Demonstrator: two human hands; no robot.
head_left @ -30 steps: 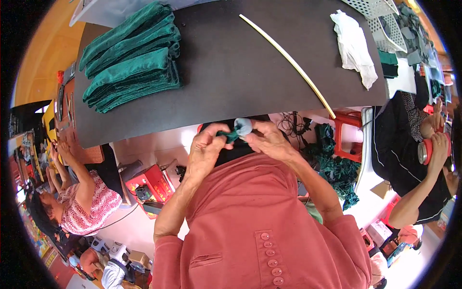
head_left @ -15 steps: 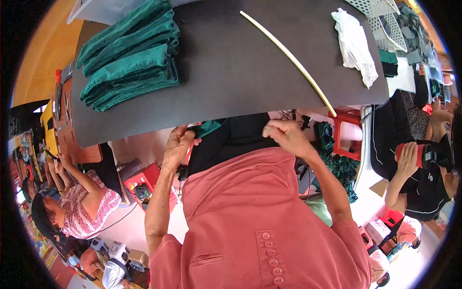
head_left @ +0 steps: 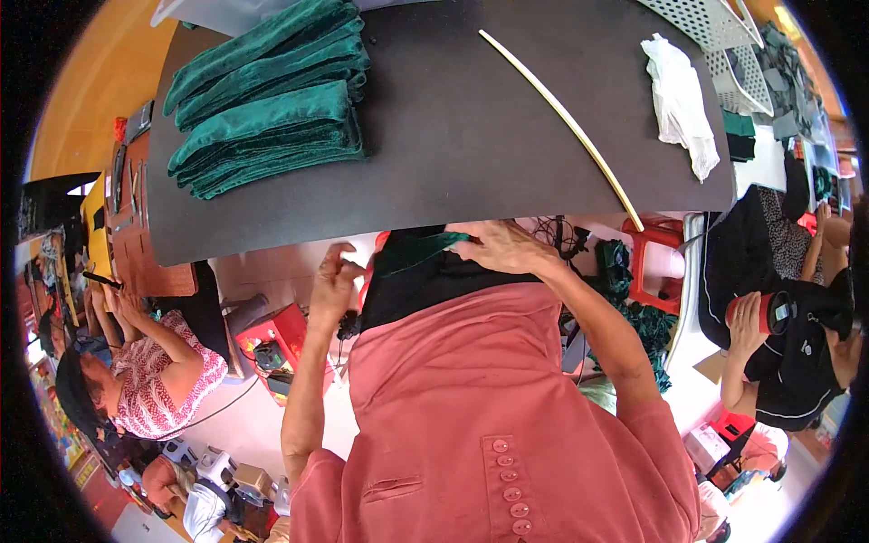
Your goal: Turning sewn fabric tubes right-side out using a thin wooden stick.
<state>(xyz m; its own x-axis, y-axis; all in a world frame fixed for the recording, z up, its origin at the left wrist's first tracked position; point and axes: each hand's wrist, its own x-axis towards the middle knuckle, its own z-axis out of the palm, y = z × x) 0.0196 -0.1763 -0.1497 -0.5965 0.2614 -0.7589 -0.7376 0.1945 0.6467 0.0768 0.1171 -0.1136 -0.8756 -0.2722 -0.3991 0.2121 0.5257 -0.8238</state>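
Note:
A piece of dark green velvet cloth [head_left: 415, 254] lies across my lap, just below the table's near edge. My right hand [head_left: 502, 246] pinches its right end, fingers turned inward to the left. To the left of the cloth, my left hand [head_left: 335, 279] is raised with fingers loosely bent and apart, and nothing shows between them. Folded green velvet pieces [head_left: 267, 136] are stacked at the left on the dark table [head_left: 434, 118].
A thin pale curved rod [head_left: 566, 127] and a crumpled white plastic bag [head_left: 681, 109] lie on the table. White perforated baskets [head_left: 738, 77] stand far right. Below are a red stool [head_left: 654, 262] and green fabric [head_left: 641, 335]. Co-workers sit at both sides.
My right hand has moved left and taken hold of the green cloth. The cloth's end has gone from my left hand, whose fingers have parted. The view has shifted slightly.

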